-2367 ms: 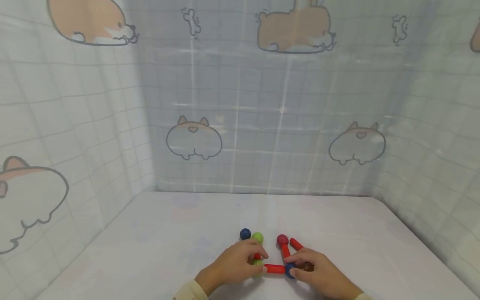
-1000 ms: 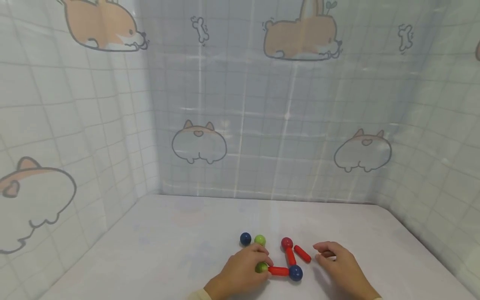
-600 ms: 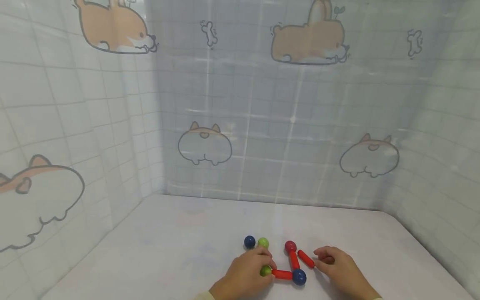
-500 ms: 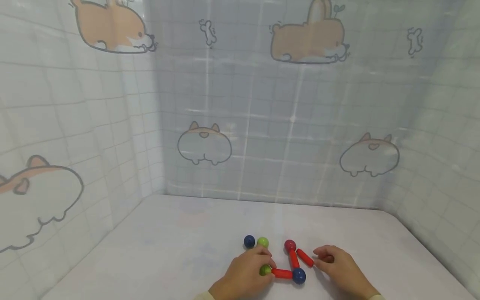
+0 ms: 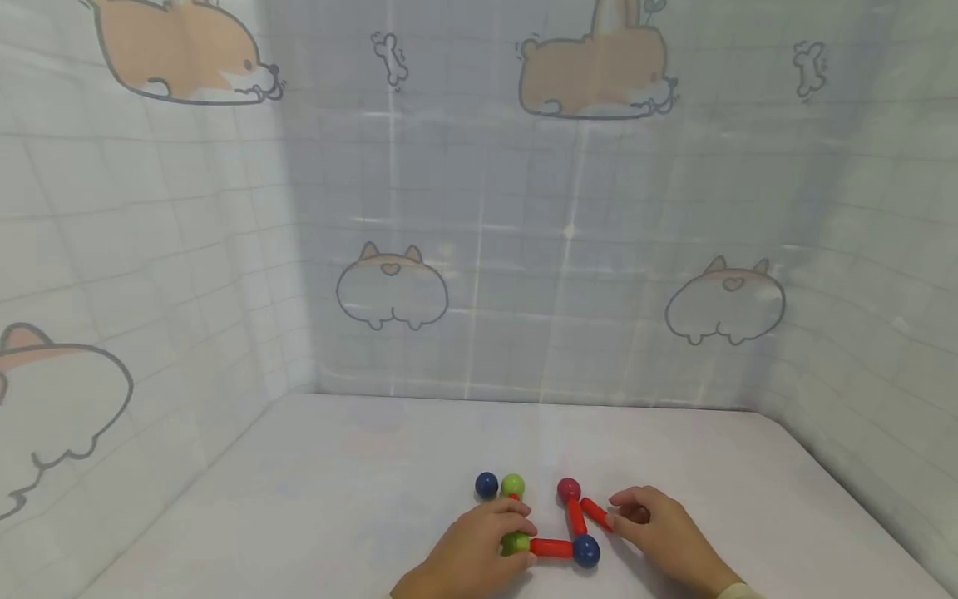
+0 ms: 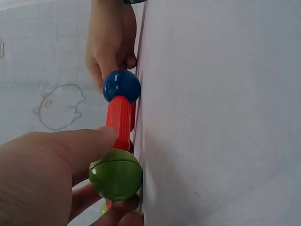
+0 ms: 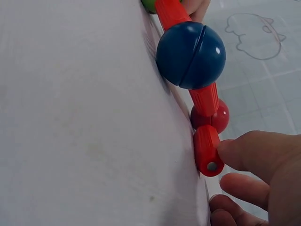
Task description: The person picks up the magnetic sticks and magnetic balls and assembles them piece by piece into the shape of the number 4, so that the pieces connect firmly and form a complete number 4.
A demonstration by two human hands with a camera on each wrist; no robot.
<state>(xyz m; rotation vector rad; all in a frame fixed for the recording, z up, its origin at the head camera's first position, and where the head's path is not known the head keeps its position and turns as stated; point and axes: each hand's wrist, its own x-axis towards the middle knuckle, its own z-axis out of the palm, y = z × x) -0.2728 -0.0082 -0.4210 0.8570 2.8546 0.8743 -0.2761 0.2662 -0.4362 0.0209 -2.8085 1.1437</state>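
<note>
My left hand [image 5: 471, 553] grips a green ball [image 6: 116, 176], its thumb lying along a red ribbed rod [image 5: 551, 547]. That rod runs from the green ball to a blue ball [image 5: 586, 551]. From the blue ball a second red rod [image 5: 575, 517] leads back to a dark red ball [image 5: 569, 489]. Behind my left fingers shows another green ball [image 5: 512, 485] with a bit of red rod at it. A loose red rod [image 7: 207, 146] with a metal dot in its end lies beside the dark red ball. My right hand [image 5: 666, 532] touches its near end with the thumb, fingers loosely curved.
A separate blue ball [image 5: 486, 485] rests left of the far green ball. Everything lies on a pale tabletop [image 5: 337, 482]. Grid-patterned cloth [image 5: 524, 333] with cartoon dogs hangs behind and along both sides.
My right hand has left the blue ball, drawn back to the right, then moved left onto the loose rod's end. My left hand stays at the green ball. The head view shifts slightly.
</note>
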